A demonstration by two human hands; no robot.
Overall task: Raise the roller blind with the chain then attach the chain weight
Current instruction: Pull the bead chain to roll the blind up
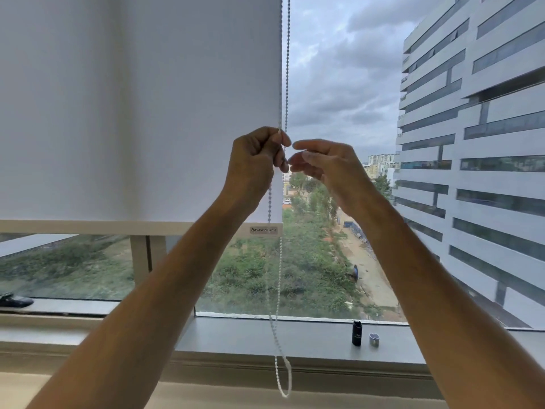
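Observation:
A white roller blind (141, 113) covers the upper left of the window, its bottom bar (118, 227) well above the sill. A white bead chain (284, 69) hangs along the blind's right edge and loops low at the bottom (284, 379). My left hand (255, 163) grips one strand of the chain at about mid-height, fingers curled round it. My right hand (324, 163) hovers just to the right of the chain, fingers loosely extended toward it, holding nothing. On the sill stand a small black cylinder (356, 332) and a small clear piece (374, 340).
The grey window sill (236, 335) runs across below the glass. A dark object (14, 301) lies on the ledge at far left. A vertical window frame post (141, 261) stands below the blind. Outside are trees and a tall building.

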